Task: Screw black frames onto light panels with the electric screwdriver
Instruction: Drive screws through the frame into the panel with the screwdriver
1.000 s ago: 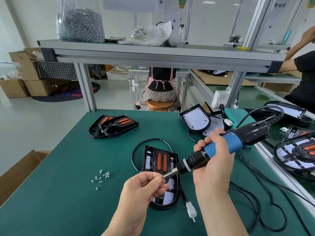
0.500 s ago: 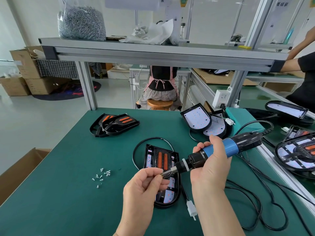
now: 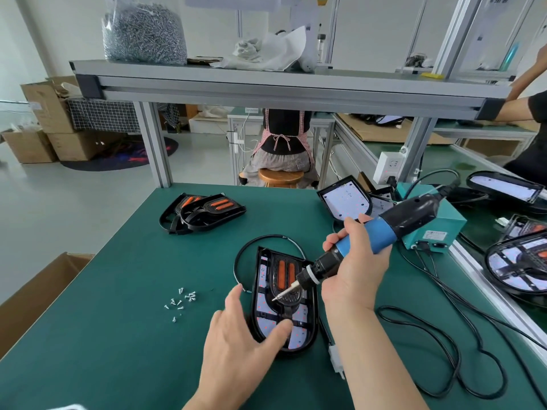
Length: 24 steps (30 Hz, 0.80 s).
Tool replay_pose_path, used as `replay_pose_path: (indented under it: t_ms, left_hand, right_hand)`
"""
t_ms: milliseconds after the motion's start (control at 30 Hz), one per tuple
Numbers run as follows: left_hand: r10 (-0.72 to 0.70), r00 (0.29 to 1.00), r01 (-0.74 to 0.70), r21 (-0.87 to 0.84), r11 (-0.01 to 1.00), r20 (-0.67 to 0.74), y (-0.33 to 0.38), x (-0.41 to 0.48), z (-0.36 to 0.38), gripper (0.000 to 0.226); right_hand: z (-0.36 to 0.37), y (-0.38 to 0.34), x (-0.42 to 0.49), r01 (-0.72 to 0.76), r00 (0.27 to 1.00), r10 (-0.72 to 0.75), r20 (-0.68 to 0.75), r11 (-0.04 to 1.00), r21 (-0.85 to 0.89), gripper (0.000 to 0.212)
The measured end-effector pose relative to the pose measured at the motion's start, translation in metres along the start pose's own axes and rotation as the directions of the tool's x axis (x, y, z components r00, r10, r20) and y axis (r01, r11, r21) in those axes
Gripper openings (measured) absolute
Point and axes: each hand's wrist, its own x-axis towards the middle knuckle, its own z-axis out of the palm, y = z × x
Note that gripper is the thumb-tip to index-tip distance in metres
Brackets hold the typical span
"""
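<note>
- Steadying the panel [image 3: 262, 303] is the left hand's [image 3: 239, 344] job. Its fingers are straight and spread and grip nothing; the thumb presses the near end of the frame [image 3: 288, 309] and the forefinger lies by the panel's left edge. I judge this keeps frame and panel lined up and stops them turning under the tool.
- The right hand [image 3: 358, 261] has its fingers curled round the blue grip of the screwdriver [image 3: 381, 232], a hold that lets the wrist aim the bit [image 3: 285, 293].
- The screwdriver's long axis slants from the far right, where its black rear end sits high, down to the near left. The bit points at the middle of the frame and hangs just above it. I cannot tell whether it touches, nor whether a screw rides on the tip.
- The panel lies flat on the green table [image 3: 133, 291] between the two hands, frame side up. Its long axis runs away from the person, with the rounded end near and the squarer end far.
- Loose screws [image 3: 180, 303] lie just left of the panel, within easy reach of the free hand.
</note>
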Motion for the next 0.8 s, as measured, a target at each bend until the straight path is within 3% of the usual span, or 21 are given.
replay_pose_path:
  t_ms: [133, 267, 500, 800]
  left_hand:
    - [-0.031, 0.999, 0.028, 0.163, 0.986, 0.016, 0.007, 0.002, 0.012, 0.122]
    - [-0.04, 0.999, 0.039, 0.028, 0.999, 0.022, 0.007, 0.005, 0.011, 0.104]
    - [-0.038, 0.999, 0.038, 0.036, 0.999, 0.007, 0.009, 0.003, 0.01, 0.093]
    - [-0.016, 1.0, 0.016, 0.047, 0.999, -0.006, 0.0, 0.006, 0.015, 0.104]
  right_hand:
    - [0.005, 0.015, -0.006, 0.037, 0.996, -0.031, 0.088, 0.997, -0.061, 0.025]
    - [0.006, 0.026, -0.01, 0.058, 0.987, -0.038, 0.155, 0.99, -0.128, 0.029]
    - [0.01, 0.032, -0.016, 0.068, 0.979, -0.037, 0.203, 0.986, -0.152, 0.03]
    - [0.011, 0.034, -0.018, 0.092, 0.966, -0.044, 0.255, 0.98, -0.178, 0.032]
